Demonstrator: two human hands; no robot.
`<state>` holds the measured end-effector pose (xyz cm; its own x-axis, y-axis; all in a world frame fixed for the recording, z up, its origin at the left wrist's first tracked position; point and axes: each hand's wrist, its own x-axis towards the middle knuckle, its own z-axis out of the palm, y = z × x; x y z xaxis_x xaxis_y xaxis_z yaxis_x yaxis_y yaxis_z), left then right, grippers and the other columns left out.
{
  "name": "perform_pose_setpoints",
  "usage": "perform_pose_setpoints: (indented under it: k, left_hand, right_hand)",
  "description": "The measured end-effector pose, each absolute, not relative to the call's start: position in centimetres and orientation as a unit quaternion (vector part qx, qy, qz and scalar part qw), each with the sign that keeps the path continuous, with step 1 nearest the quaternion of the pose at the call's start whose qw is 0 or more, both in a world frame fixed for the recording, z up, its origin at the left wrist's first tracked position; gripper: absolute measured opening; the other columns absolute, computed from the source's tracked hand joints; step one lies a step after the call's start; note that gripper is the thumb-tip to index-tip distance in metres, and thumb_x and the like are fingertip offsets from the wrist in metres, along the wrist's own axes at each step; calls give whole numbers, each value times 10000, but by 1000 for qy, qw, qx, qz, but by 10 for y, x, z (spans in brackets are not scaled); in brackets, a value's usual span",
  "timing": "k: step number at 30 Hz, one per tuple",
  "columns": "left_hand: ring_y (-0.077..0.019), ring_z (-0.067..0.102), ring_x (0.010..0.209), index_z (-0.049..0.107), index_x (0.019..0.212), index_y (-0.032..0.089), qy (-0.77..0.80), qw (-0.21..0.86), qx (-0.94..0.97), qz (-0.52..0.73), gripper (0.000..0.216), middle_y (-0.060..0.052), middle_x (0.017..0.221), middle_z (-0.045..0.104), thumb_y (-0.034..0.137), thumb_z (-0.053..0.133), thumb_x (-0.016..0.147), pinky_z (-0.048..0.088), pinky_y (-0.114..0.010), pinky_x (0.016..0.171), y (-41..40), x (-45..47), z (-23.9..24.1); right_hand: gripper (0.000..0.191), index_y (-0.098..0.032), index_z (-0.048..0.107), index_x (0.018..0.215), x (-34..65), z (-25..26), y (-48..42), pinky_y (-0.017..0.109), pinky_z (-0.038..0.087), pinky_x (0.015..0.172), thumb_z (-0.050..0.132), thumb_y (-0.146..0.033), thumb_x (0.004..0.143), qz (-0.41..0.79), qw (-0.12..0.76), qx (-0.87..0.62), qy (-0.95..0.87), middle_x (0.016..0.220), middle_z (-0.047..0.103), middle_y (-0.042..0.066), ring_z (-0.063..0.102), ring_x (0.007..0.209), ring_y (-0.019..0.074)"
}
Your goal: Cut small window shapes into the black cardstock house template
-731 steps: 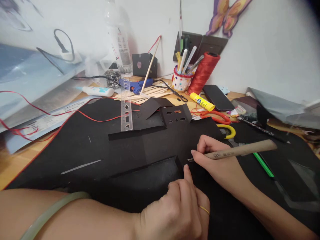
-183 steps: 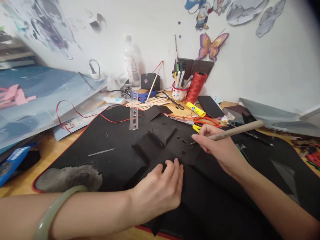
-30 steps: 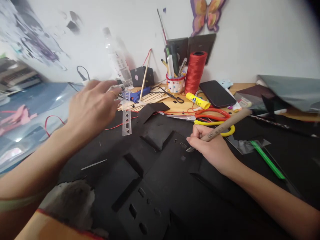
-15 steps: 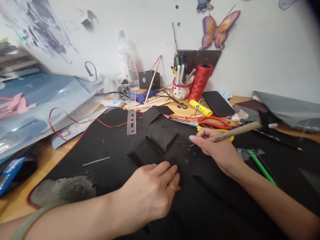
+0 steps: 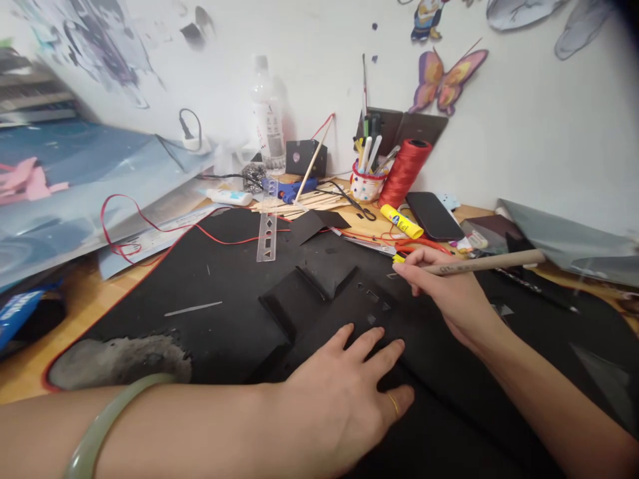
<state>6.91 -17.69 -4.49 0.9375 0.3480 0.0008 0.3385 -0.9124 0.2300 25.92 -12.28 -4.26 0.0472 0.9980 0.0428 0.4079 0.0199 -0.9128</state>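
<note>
My left hand [image 5: 357, 382] lies palm down with its fingers spread on a folded black paper piece [image 5: 344, 309]. Small shapes, among them a rectangle and a triangle, show on the paper just beyond the fingertips. My right hand [image 5: 439, 286] is closed round a beige pen [image 5: 486, 261] with dark lettering, raised a little to the right of those shapes. Its tip is too small to make out clearly; a tiny pale outline shows near it. Beyond the paper, a clear stencil ruler [image 5: 267, 237] lies flat on the black mat [image 5: 219, 279].
At the back stand a pen cup [image 5: 367, 185], a red thread spool [image 5: 405, 173] and a bottle [image 5: 268, 120]. A glue stick [image 5: 402, 221], phone [image 5: 434, 216], blue glue gun [image 5: 294, 190] and wooden sticks [image 5: 324, 201] lie nearer. Red cord [image 5: 150, 223] trails at left.
My left hand has shifted right and spread its fingers flat. My right hand has lifted the pen away from the cut-like shapes, slightly up and right. The camera view has shifted a little.
</note>
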Motion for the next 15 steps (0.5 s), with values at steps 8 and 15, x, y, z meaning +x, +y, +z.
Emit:
perform_pose_setpoints:
  k: [8, 15]
  left_hand:
    - [-175, 451, 1104, 579, 995, 195, 155, 210, 963, 63, 270, -27, 1167, 524, 107, 454, 772, 382, -344, 941, -178, 48, -37]
    - [-225, 540, 920, 538, 1069, 83, 196, 38, 974, 104, 282, -135, 1145, 541, 135, 343, 872, 505, -334, 700, -197, 45, -44]
  right_hand:
    - [255, -189, 488, 667, 254, -37, -134, 221, 419, 484, 576, -424, 710, 368, 391, -589, -603, 612, 446, -30, 435, 535, 90]
    - [197, -180, 438, 622, 231, -25, -153, 196, 248, 404, 576, -298, 699, 412, 312, -594, -617, 450, 419, -63, 347, 423, 62]
